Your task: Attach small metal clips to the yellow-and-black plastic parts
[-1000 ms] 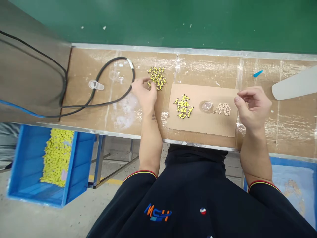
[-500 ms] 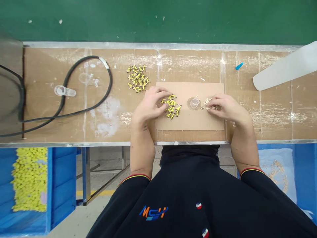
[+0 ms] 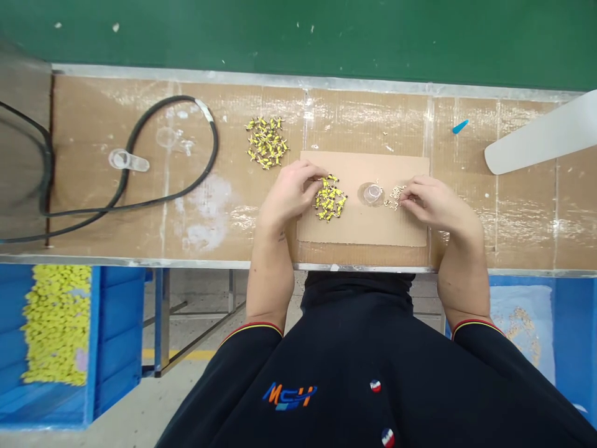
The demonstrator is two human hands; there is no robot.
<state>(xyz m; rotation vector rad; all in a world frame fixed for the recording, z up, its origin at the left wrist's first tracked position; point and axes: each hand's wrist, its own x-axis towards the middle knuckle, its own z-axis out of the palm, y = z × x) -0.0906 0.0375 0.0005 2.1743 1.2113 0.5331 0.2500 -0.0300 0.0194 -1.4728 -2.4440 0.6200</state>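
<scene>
Several spiky yellow pieces (image 3: 331, 194) litter flat cardboard (image 3: 368, 227).

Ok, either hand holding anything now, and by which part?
Can't tell: left hand at the nearer yellow pile, right hand at the beige bits; anything pinched is hidden or too small.

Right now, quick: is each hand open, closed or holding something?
Left hand: fingers curled at the nearer yellow pieces; cannot tell if it grips one.
Right hand: fingers curled at the small beige bits; cannot tell if it holds any.
</scene>
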